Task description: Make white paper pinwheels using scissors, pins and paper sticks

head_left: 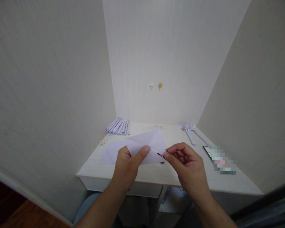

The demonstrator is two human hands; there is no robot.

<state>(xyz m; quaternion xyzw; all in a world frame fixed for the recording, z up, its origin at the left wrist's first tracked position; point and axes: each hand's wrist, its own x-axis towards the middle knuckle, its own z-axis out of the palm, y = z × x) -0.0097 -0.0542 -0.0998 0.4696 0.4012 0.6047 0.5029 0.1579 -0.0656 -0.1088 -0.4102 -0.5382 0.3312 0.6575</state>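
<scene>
Left hand [127, 165] pinching folded paper [155, 139], white desk [149, 175] below; pale walls [142, 47] enclosing

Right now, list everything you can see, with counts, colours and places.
Folded paper: one, pale lavender-white, in the hands
Slim dark item: one, black, at the right fingertips
Paper underneath: count unclear, pale, desk left
Rolled paper tubes: many, pale, back left
Small pieces: several, whitish, left edge
Tubes with folded tops: two, pale, back right
Flat pixelated item: one, dark-edged, desk right
Hooks: two, white and yellow, back wall
Desk: one, whitish, centre
Walls: three, pale, around the desk
Floor: one, brown, lower left
Left hand: one, bare, gripping the paper
Right hand: one, bare, at the paper's right edge
</scene>
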